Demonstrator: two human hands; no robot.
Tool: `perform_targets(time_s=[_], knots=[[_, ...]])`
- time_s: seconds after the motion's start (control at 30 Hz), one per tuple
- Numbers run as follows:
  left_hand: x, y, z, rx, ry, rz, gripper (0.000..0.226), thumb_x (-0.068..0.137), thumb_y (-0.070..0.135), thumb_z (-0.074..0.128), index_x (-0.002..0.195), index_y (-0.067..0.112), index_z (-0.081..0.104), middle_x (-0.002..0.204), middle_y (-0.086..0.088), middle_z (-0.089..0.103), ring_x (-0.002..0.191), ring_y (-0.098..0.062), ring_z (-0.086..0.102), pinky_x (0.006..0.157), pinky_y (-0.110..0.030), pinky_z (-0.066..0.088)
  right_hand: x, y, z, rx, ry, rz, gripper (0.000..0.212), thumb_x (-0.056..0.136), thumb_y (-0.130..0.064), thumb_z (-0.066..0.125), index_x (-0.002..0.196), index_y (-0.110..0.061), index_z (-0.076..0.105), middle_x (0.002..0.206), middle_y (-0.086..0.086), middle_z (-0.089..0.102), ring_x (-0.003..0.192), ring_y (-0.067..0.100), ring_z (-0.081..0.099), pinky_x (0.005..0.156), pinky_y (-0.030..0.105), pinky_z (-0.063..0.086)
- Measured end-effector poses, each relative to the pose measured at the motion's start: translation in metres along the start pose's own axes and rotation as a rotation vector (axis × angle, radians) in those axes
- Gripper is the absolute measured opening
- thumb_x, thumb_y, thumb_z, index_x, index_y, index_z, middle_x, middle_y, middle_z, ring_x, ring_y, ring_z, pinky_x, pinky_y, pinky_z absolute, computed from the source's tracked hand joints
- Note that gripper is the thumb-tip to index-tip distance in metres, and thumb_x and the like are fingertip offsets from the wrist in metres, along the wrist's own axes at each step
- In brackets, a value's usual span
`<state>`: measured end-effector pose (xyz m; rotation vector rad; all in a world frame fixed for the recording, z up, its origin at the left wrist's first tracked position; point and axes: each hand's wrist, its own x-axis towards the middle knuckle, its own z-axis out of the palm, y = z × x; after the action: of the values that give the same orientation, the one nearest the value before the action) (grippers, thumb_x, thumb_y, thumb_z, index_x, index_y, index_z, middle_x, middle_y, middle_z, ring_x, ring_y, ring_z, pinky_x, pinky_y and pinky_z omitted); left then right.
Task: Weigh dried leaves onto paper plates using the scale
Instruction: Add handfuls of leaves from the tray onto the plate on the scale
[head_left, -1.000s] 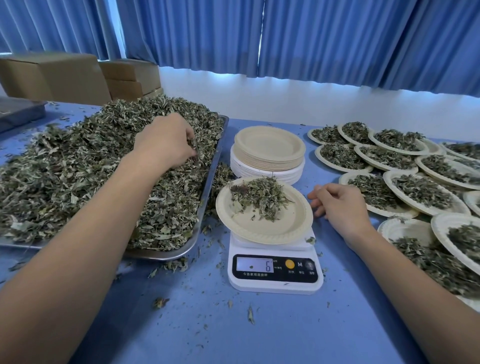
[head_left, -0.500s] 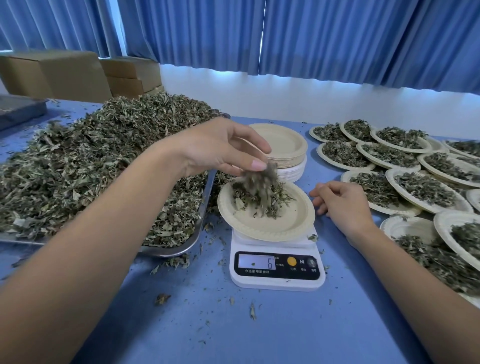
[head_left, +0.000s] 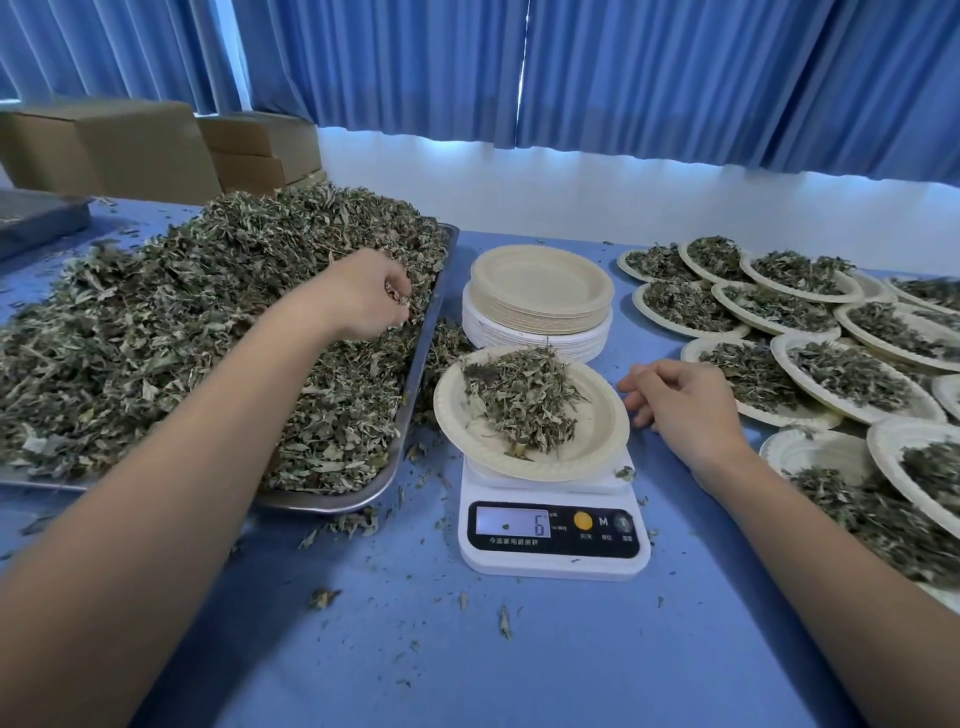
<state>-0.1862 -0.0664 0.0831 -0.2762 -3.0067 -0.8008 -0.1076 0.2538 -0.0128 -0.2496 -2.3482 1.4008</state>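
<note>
Paper plate (head_left: 597, 431) on the scale (head_left: 553, 564) reads 6, likely short: left hand (head_left: 371, 296) curls round dried leaves (head_left: 182, 338) in the tray (head_left: 415, 384) at ten o'clock, right hand (head_left: 680, 400) rests loose and empty at three; next, carry that pinch across.

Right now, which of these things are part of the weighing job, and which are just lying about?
Job: scale, plate on it, tray of dried leaves, spare plates, filled plates, left hand, right hand.
Lying about: cardboard boxes, curtains.
</note>
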Motion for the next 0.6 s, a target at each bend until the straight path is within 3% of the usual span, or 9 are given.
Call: perform_targets(time_s=[0.1,0.23,0.43,0.53,0.6], knots=[[0.006,-0.011,0.015,0.166,-0.111,-0.044,0.042,0.098,0.007,0.061,0.140,0.010,0.057,0.142,-0.013,0.056,0.122,-0.032,0.057,0.102,-0.038,0.045,0.001,0.001,0.000,0.007,-0.005,0.004,0.031,0.103,-0.023,0.057,0.080,-0.013,0.077,0.069,0.004,0.074,0.050,0.012,0.061,0.055,0.022,0.047],[0.005,-0.017,0.025,0.242,-0.237,-0.032,0.053,0.093,0.012,0.071,0.144,0.009,0.054,0.144,-0.011,0.056,0.128,-0.030,0.055,0.107,-0.036,0.042,0.001,0.000,0.000,0.007,-0.006,0.001,0.031,0.102,-0.023,0.058,0.078,-0.014,0.076,0.070,0.005,0.074,0.050,0.011,0.060,0.057,0.024,0.047],[0.007,-0.016,0.026,0.299,-0.176,0.023,0.034,0.086,0.015,0.079,0.118,0.012,0.071,0.121,-0.009,0.067,0.100,-0.026,0.059,0.084,-0.031,0.045,0.000,-0.001,0.000,0.003,-0.002,0.001,0.032,0.103,-0.023,0.058,0.078,-0.013,0.076,0.069,0.006,0.073,0.048,0.010,0.058,0.053,0.021,0.046],[0.007,-0.016,0.026,0.256,-0.147,0.003,0.034,0.087,0.015,0.078,0.119,0.017,0.070,0.120,-0.005,0.066,0.101,-0.025,0.060,0.085,-0.031,0.046,-0.001,-0.003,0.000,0.000,-0.003,0.006,0.032,0.103,-0.023,0.057,0.078,-0.013,0.076,0.069,0.006,0.073,0.048,0.010,0.058,0.054,0.022,0.046],[0.006,-0.012,0.023,0.120,-0.041,0.020,0.028,0.089,0.015,0.075,0.115,0.022,0.071,0.117,0.003,0.063,0.095,-0.022,0.063,0.082,-0.031,0.047,-0.002,-0.005,-0.001,0.009,0.000,0.007,0.032,0.103,-0.024,0.057,0.078,-0.014,0.076,0.070,0.005,0.074,0.048,0.012,0.058,0.052,0.021,0.046]])
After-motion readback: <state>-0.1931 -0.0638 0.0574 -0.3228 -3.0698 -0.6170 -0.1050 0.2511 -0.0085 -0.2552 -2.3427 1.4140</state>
